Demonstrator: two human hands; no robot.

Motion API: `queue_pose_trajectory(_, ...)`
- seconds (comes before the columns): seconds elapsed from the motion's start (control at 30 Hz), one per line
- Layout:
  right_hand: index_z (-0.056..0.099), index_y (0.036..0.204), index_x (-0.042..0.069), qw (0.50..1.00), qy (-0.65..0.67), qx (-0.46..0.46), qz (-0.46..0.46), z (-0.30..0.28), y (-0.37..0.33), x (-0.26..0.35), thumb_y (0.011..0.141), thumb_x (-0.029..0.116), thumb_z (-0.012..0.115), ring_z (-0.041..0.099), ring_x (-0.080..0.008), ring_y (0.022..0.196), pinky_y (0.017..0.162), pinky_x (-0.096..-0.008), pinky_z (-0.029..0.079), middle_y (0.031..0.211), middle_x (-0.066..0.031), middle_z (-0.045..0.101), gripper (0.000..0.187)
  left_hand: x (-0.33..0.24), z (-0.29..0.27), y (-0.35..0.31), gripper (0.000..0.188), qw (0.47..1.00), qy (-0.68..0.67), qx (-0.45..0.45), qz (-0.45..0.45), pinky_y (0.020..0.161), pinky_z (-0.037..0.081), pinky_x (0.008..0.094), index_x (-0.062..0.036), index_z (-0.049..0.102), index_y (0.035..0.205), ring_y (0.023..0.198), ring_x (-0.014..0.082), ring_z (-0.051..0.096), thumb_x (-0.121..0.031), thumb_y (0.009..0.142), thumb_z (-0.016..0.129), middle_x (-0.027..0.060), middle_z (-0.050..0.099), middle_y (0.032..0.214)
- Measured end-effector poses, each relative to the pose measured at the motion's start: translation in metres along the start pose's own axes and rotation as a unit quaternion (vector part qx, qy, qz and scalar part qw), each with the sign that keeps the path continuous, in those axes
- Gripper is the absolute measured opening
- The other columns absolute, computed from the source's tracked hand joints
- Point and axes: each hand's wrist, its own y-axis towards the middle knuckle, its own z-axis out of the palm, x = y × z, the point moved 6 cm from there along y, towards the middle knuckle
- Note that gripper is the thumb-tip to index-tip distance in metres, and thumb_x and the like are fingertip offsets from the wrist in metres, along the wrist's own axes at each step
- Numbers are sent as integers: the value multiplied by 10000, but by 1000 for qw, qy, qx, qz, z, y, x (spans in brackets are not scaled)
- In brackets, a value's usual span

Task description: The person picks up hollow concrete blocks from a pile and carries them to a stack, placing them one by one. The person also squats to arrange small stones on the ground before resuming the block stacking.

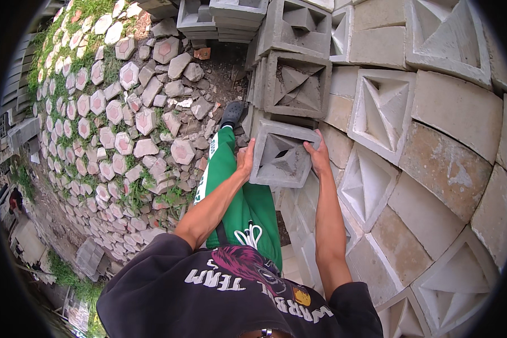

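Observation:
Between my two hands is a square grey concrete vent block (283, 153), with a raised rim and slanted faces around a small dark opening. My left hand (245, 160) grips its left edge, and my right hand (319, 153) is closed on its upper right corner and side. The fingers behind the block are partly hidden. Just beyond it, a darker vent block (297, 84) sits on a stack, with another grey vent block (296, 27) farther off. Whether the held block rests on anything beneath is hidden.
Stacked vent blocks and flat concrete slabs (452, 112) rise along my right. Broken stones (177, 66) and hexagonal pavers (114, 111) with grass between them cover uneven ground to the left. My shoe (232, 112) stands beside the rubble, close to the stack.

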Motion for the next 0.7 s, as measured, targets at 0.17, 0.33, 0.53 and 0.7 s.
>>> queue_pose_trajectory(0.17,364,1447,0,997,-79,-5,2,2,17,0,866,83,681,530,-220,1196,1032,-315,385,1304,-154,559,667,10,-1,8,747,998,-17,-53,-7,728,434,419,33,586,723,739,214,514,-705,830,538,120,591,770)
queue_pose_trajectory(0.33,421,1406,-20,991,-122,-39,-35,0,15,-4,869,151,689,541,-231,1197,1027,-323,391,1292,-171,574,624,20,1,16,791,998,12,-64,-26,859,440,431,68,619,885,905,285,569,-716,826,531,213,632,963)
queue_pose_trajectory(0.53,338,1427,-66,965,-183,-188,1,-4,-62,-36,859,313,706,422,-308,1332,1115,-376,310,1426,-228,439,775,-16,6,11,743,999,-17,-28,11,991,389,385,54,559,1173,1101,282,541,-633,900,478,196,589,1177)
queue_pose_trajectory(0.7,222,1492,-11,909,-63,-373,178,27,-132,-97,841,403,730,206,-347,1438,1154,-489,252,1526,-202,268,924,-40,14,53,682,986,-129,107,4,1072,325,353,-13,486,1356,1204,226,495,-566,967,398,113,545,1326)
